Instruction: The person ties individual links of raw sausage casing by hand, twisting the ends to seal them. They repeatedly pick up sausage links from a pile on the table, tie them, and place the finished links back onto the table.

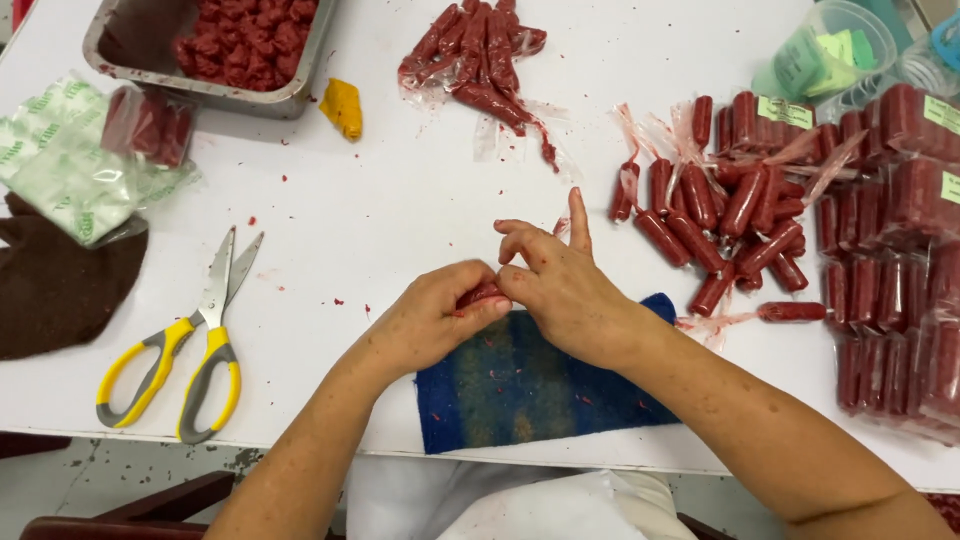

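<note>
Fingers [500, 288] of both hands pinching a red sausage roll [480, 294], long axis left-right over the blue cloth [520, 390].

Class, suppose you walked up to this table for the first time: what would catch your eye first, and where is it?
At the centre, the left hand and right hand pinch a small red roll above a blue cloth. To the right lies a heap of wrapped red rolls. Yellow-handled scissors lie at the left, below a metal tray of red pieces.
</note>
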